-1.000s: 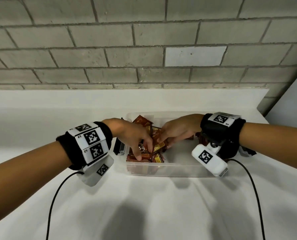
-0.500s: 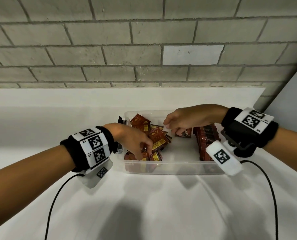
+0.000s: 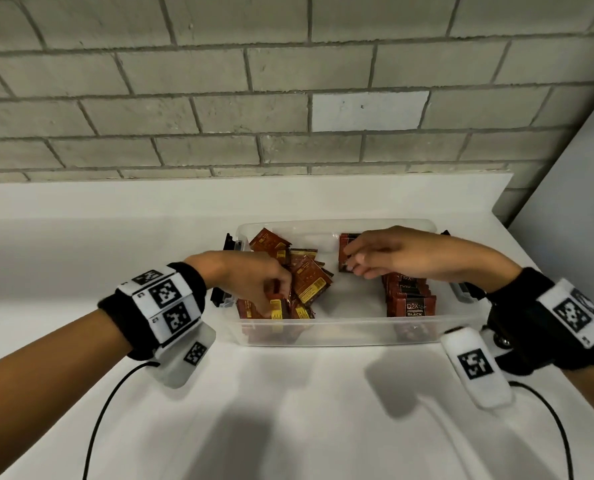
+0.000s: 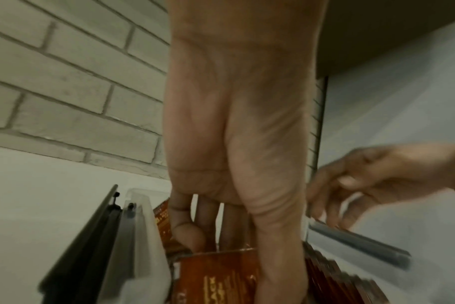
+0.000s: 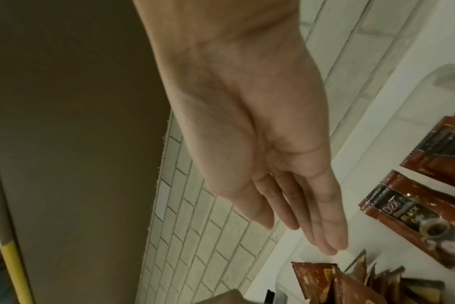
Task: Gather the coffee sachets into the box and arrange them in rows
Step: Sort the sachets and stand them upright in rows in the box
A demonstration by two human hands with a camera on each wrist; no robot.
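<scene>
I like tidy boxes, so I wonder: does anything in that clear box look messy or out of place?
Yes. The sachets at the left end of the clear box lie in a jumbled pile, tilted and overlapping, unlike the neat upright row on the right. The left hand is in that pile. Nothing looks spilled or torn.

A plain utility or pantry-like corner of a building is being suggested rather than a furnished home kitchen. A wall of bare grey painted blocks (image 3: 219,98) is being seen at 12 o'clock, with a smooth white counter (image 3: 288,410) being run up against it by a low white upstand. At 3 o'clock the corner is being closed by a flat pale panel (image 3: 572,188). Nothing more specific is being shown.
</scene>
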